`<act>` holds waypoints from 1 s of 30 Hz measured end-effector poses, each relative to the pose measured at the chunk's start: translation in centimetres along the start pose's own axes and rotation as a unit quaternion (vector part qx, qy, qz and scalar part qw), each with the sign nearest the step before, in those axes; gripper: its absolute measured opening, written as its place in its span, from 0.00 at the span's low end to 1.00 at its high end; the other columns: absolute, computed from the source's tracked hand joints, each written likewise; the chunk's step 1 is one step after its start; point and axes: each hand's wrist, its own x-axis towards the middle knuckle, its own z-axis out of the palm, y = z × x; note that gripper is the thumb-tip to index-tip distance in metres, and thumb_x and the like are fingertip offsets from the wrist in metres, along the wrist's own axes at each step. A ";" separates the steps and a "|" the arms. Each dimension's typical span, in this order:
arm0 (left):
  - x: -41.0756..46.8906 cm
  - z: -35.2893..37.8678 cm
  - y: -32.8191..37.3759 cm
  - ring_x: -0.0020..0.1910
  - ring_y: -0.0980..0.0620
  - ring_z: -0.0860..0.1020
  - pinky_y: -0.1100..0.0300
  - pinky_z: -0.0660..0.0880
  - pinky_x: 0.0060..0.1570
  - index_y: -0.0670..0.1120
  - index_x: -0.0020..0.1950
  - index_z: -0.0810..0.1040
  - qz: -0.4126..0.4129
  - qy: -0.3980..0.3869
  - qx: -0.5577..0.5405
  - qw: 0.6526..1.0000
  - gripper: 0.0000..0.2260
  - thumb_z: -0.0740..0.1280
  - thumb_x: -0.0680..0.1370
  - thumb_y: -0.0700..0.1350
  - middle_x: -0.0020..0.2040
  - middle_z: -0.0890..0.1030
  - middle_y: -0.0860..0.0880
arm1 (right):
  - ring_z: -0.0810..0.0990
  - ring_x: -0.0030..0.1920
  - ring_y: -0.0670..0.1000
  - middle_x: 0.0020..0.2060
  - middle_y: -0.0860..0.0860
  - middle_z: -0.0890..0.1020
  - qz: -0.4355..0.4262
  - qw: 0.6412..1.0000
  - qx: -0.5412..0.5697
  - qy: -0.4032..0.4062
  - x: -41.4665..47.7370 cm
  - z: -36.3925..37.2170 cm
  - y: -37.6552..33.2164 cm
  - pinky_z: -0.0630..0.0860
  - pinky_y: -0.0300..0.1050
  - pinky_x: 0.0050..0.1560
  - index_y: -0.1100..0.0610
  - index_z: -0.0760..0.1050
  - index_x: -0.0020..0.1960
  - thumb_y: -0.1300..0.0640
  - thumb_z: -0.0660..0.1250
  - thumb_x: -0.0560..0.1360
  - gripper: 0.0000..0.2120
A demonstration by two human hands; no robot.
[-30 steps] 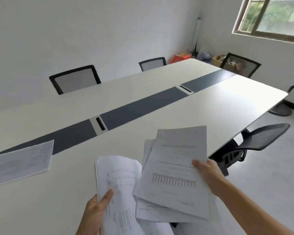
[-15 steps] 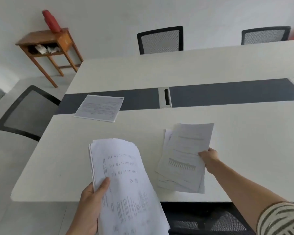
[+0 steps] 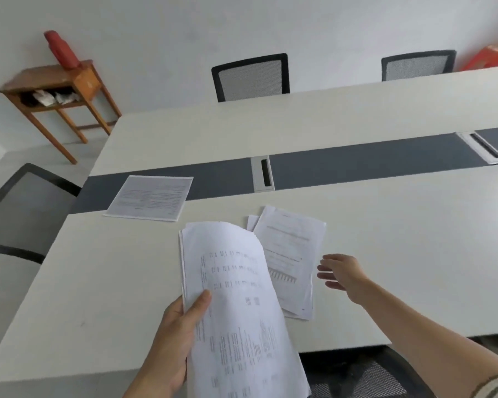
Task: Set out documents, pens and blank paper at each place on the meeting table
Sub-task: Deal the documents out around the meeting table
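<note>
**paperpusher:** ok so your set of documents [image 3: 293,254] is lying flat on the table [image 3: 414,254], on your side of the cable slot [image 3: 262,173] and a touch right of it. The long axis runs from the near edge up toward the slot, leaning a bit left, with the heading end pointing away from you. The sheets are slightly fanned, and a lower corner pokes out at the far left.

**deskgremlin:** yep. Your right hand [image 3: 339,272] is just right of that set, fingers straight and spread, holding nothing. I can't see it touching the paper. Your left hand [image 3: 170,346] grips the stack [image 3: 236,297], thumb on top, held up nearer you than the slot and covering the set's left edge.

**paperpusher:** for the next place I'd guess the free right hand does the pulling. The stack lies to its left, across the laid set, with its long axis pointing away from you and the top end curling over.

**deskgremlin:** there's also one more document [image 3: 150,198] left of the slot, half on the grey strip [image 3: 356,159]. No pens or blank paper that I can see, so plenty left imo.
</note>
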 end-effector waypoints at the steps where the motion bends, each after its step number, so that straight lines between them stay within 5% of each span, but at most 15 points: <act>1: 0.4 0.7 0.4 0.45 0.44 0.85 0.50 0.80 0.45 0.44 0.54 0.82 0.002 -0.023 0.005 1.000 0.10 0.65 0.77 0.45 0.49 0.86 0.44 | 0.85 0.44 0.56 0.48 0.57 0.84 -0.007 1.000 0.007 -0.019 -1.6 -0.2 0.2 0.80 0.50 0.47 0.61 0.77 0.61 0.59 0.67 0.78 0.13; 5: 1.7 4.5 1.3 0.48 0.41 0.84 0.51 0.82 0.42 0.42 0.56 0.81 -0.009 -0.121 0.021 0.992 0.12 0.65 0.76 0.45 0.52 0.85 0.41 | 0.86 0.51 0.55 0.51 0.56 0.86 -0.015 0.994 0.046 -0.102 -7.9 -1.6 1.7 0.80 0.53 0.54 0.56 0.79 0.58 0.46 0.66 0.77 0.17; 9: 2.0 9.7 0.9 0.52 0.37 0.83 0.44 0.80 0.50 0.41 0.59 0.80 -0.034 -0.210 0.060 0.975 0.14 0.65 0.77 0.44 0.55 0.84 0.39 | 0.84 0.49 0.57 0.51 0.56 0.85 -0.007 0.977 0.154 -0.148 -12.6 -4.7 3.9 0.79 0.51 0.51 0.57 0.81 0.58 0.46 0.66 0.77 0.17; 15: -0.5 18.2 -1.3 0.53 0.40 0.83 0.39 0.76 0.58 0.45 0.60 0.80 -0.043 -0.280 0.115 0.952 0.17 0.64 0.76 0.53 0.55 0.85 0.43 | 0.85 0.42 0.62 0.48 0.66 0.84 -0.040 0.958 0.277 0.058 -17.9 -12.6 7.4 0.82 0.56 0.42 0.70 0.77 0.55 0.59 0.72 0.73 0.16; 20: -4.6 25.6 -4.8 0.52 0.42 0.84 0.42 0.77 0.57 0.44 0.60 0.80 -0.078 -0.344 0.157 0.922 0.19 0.57 0.80 0.54 0.53 0.85 0.43 | 0.85 0.39 0.62 0.45 0.66 0.85 -0.099 0.927 0.323 0.163 -22.8 -21.2 11.0 0.83 0.56 0.40 0.69 0.79 0.51 0.61 0.70 0.73 0.12; 26: -11.6 36.4 -11.6 0.55 0.39 0.82 0.37 0.73 0.61 0.43 0.61 0.79 -0.095 -0.399 0.189 0.892 0.24 0.61 0.73 0.58 0.56 0.84 0.40 | 0.85 0.39 0.64 0.42 0.65 0.86 -0.142 0.891 0.330 0.279 -27.9 -32.9 17.2 0.83 0.59 0.42 0.68 0.81 0.47 0.60 0.70 0.73 0.10; 30: -15.6 42.8 -16.3 0.53 0.37 0.82 0.40 0.78 0.54 0.41 0.60 0.79 -0.105 -0.410 0.216 0.880 0.23 0.60 0.76 0.56 0.55 0.84 0.38 | 0.86 0.37 0.61 0.40 0.61 0.86 -0.155 0.857 0.331 0.364 -30.2 -39.4 21.3 0.83 0.54 0.38 0.65 0.81 0.46 0.61 0.70 0.74 0.06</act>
